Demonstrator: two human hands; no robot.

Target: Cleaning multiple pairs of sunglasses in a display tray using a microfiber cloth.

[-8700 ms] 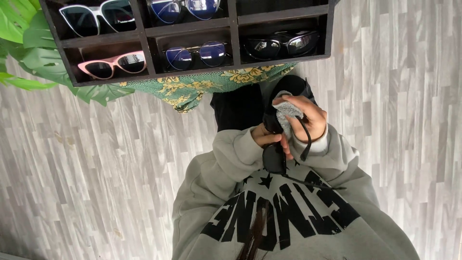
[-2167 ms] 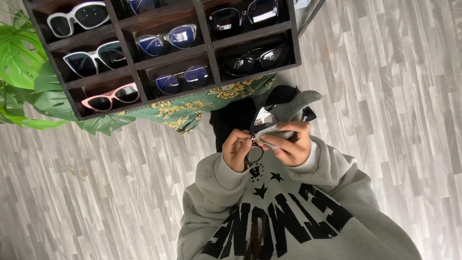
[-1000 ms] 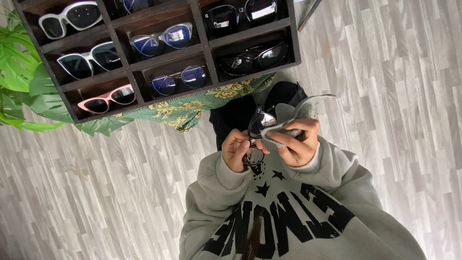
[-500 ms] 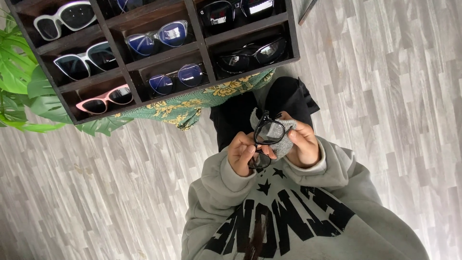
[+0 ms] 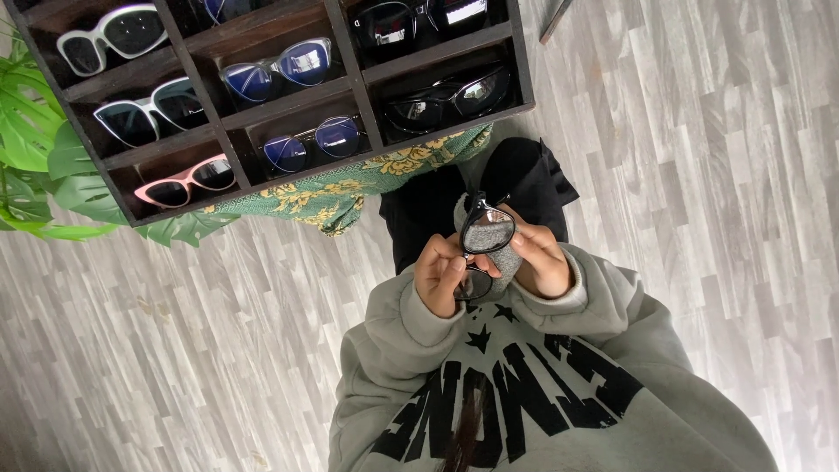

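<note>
A pair of black-framed glasses (image 5: 483, 234) is held up in front of my chest, standing on end with one lens above the other. My left hand (image 5: 440, 276) pinches the lower lens and frame. My right hand (image 5: 544, 260) holds a grey cloth (image 5: 505, 256) pressed against the upper lens, with its fingers wrapped over the frame's side. Both hands sit close together just above my grey printed sweatshirt (image 5: 542, 393).
A dark wooden display rack (image 5: 350, 74) ahead holds several pairs of glasses in its compartments: white, pink, blue-lensed and black ones. A green patterned cloth (image 5: 350, 185) hangs under it. Large green plant leaves (image 5: 26, 149) are at the left. The floor is grey wood plank.
The glasses have been turned in my hands from lying across to standing on end, and the grey cloth now sits behind the upper lens. Both hands stay at chest height.
</note>
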